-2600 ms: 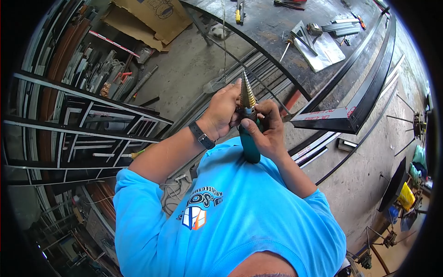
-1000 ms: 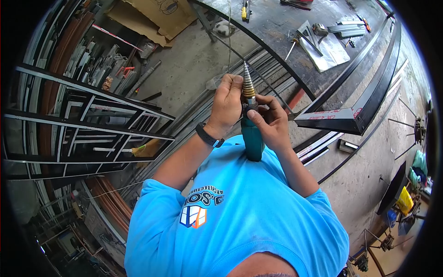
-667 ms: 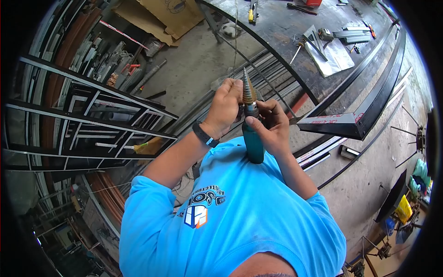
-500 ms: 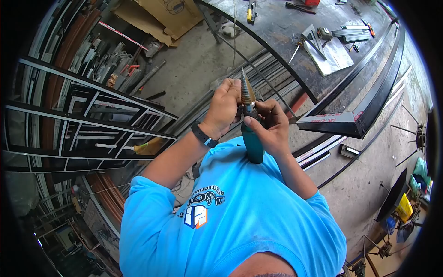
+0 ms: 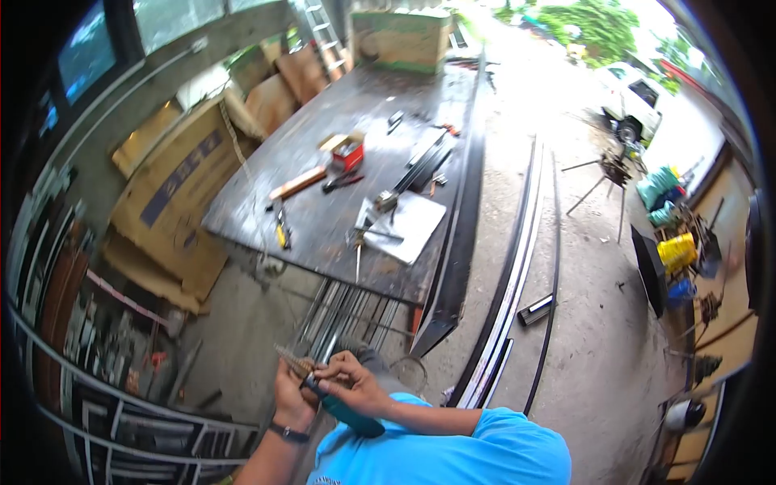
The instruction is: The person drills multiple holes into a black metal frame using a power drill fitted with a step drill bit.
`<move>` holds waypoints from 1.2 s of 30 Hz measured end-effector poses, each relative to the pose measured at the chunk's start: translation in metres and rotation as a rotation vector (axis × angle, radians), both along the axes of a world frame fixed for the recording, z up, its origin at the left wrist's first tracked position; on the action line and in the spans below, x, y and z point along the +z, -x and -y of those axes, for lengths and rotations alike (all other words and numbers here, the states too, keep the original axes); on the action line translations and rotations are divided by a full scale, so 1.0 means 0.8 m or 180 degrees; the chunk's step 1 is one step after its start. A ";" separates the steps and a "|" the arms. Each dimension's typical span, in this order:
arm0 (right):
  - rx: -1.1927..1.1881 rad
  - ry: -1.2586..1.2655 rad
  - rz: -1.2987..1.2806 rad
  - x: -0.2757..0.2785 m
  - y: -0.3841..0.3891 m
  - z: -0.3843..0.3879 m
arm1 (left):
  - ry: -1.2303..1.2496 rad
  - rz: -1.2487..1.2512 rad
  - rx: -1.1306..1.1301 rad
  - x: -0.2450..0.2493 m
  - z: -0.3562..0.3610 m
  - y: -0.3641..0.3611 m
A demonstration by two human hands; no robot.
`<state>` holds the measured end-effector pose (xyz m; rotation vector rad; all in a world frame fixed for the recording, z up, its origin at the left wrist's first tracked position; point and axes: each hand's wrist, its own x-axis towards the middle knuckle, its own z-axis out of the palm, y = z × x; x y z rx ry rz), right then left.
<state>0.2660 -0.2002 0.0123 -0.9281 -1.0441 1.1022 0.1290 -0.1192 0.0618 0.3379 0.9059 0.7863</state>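
Observation:
A cordless drill with a dark teal body (image 5: 349,416) points away from me, low in the head view. A cone-shaped step drill bit (image 5: 292,360) sits in its chuck. My left hand (image 5: 293,398), with a dark watch on the wrist, is closed around the base of the bit beside the chuck; its fingertips are partly hidden. From the other side my right hand (image 5: 356,386) grips the drill at the chuck end, thumb along the body. Both hands are in front of my blue shirt.
Ahead stands a dark metal-topped table (image 5: 323,250) bearing a red box (image 5: 348,153), pliers, a screwdriver and a white sheet (image 5: 408,230). Long metal profiles (image 5: 517,267) lie on the floor to the right. Black frames (image 5: 153,428) and cardboard (image 5: 174,206) are at the left.
My view has lifted from my chest toward the table and yard, so hands and drill now appear lower and further left. Both hands stay on the drill and bit.

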 end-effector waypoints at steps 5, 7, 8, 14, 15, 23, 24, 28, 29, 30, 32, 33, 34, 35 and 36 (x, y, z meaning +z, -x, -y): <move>0.0261 0.0619 0.0018 -0.005 -0.002 -0.005 | -0.0954 -0.0561 0.0258 -0.016 0.014 -0.016; 0.0356 0.0513 0.0069 -0.004 -0.004 -0.008 | -0.1315 -0.0884 0.0449 -0.030 0.012 -0.027; 0.0425 0.0503 0.0077 -0.002 -0.009 -0.006 | -0.1573 -0.0948 0.0337 -0.033 0.011 -0.030; 0.0393 0.0928 0.0374 -0.025 -0.016 -0.001 | -0.3321 -0.2339 0.0006 -0.119 -0.010 -0.017; 0.0277 0.0826 0.0391 -0.028 -0.019 0.002 | -0.3516 -0.2457 0.0029 -0.127 -0.003 -0.012; -0.0052 0.0604 0.1071 0.012 -0.031 0.025 | -0.1012 0.0419 -0.0977 -0.043 -0.016 0.005; 0.0082 0.0888 0.0707 0.022 -0.031 0.035 | -0.0380 0.1537 -0.1008 -0.048 -0.021 0.021; 0.0272 0.1006 -0.0170 0.021 -0.067 0.058 | -0.0847 -0.1043 -0.1004 -0.100 0.008 0.065; 0.0339 0.0955 -0.0388 0.020 -0.074 0.061 | -0.0687 -0.1338 -0.1368 -0.129 0.020 0.081; 0.0398 0.0880 -0.0607 0.018 -0.080 0.060 | -0.0545 -0.1635 -0.1735 -0.149 0.025 0.090; 0.0566 0.0879 -0.0724 0.025 -0.087 0.060 | -0.0760 -0.1341 -0.2123 -0.166 0.039 0.095; 0.0674 0.0860 -0.0757 0.029 -0.090 0.058 | -0.0864 -0.1182 -0.2320 -0.169 0.044 0.097; 0.0784 0.0834 -0.0784 0.032 -0.092 0.055 | -0.1044 -0.1255 -0.2430 -0.173 0.047 0.096; 0.0904 0.0760 -0.0701 0.033 -0.095 0.052 | -0.1233 -0.1321 -0.2536 -0.178 0.048 0.090; 0.1012 0.0757 -0.0658 0.035 -0.098 0.049 | -0.1436 -0.1383 -0.2644 -0.182 0.048 0.083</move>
